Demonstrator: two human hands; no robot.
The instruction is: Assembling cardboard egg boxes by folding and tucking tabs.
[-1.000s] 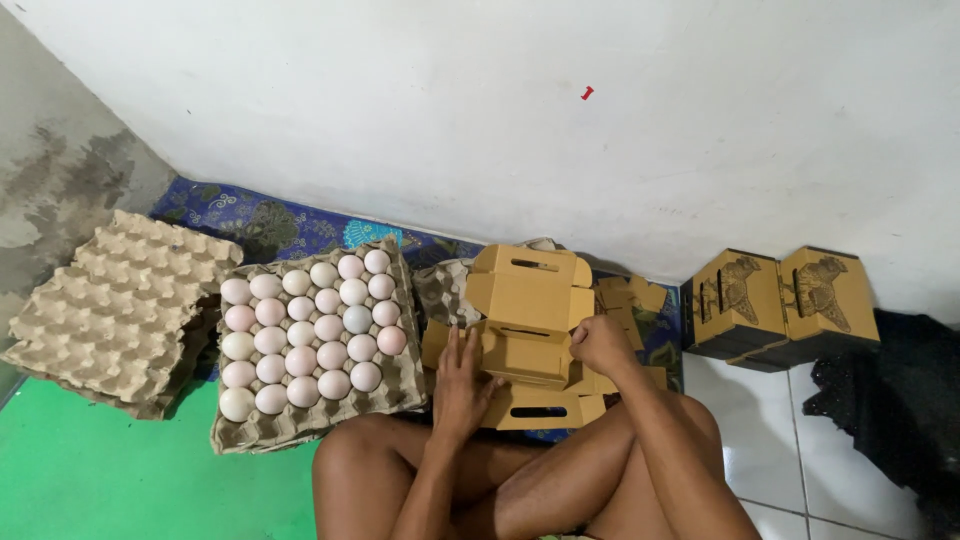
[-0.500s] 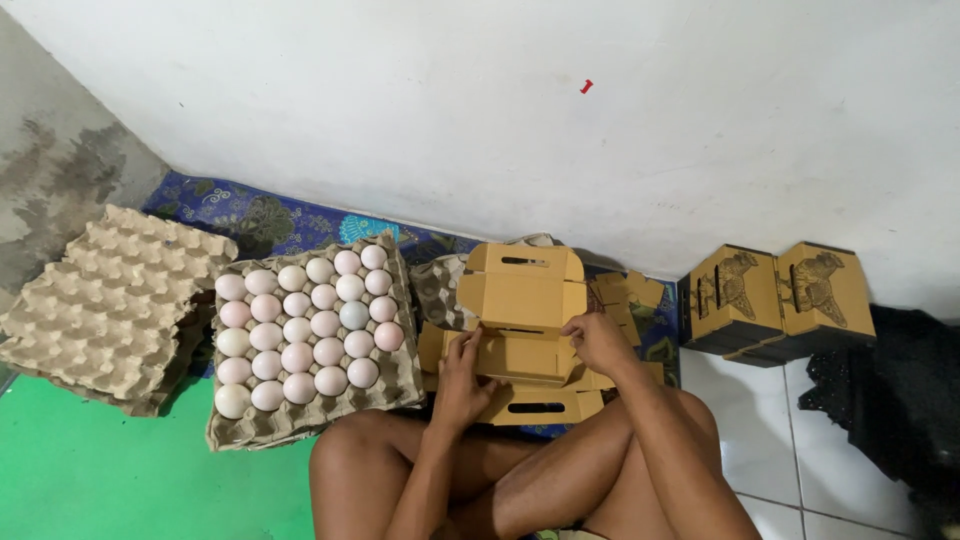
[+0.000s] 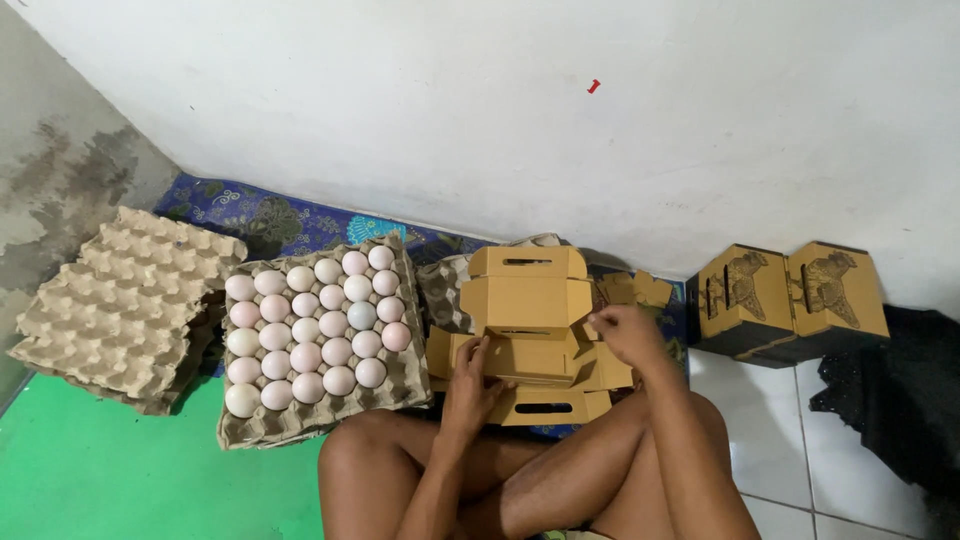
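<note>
Matt brown cardboard forms the open box (image 3: pixel 527 300) between bare hands, left (image 3: pixel 472 385) and right (image 3: pixel 625 332). At nine o'clock, rough grey pulp trays (image 3: pixel 120 300) and a tray (image 3: pixel 400 385) of smooth, faintly glossy eggs (image 3: pixel 310 325). At three o'clock, printed cardboard cartons (image 3: pixel 790 300) on glossy white tile (image 3: pixel 780 440); patterned cloth (image 3: pixel 270 215) at eleven.

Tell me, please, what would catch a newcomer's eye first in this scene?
Most striking is the grey pulp tray of pale eggs on the floor at centre-left, with a stack of empty grey pulp egg trays to its left. Just right of the eggs, the left hand and right hand both touch an open brown cardboard carton. Two closed brown cardboard boxes stand against the white wall at right.
</note>
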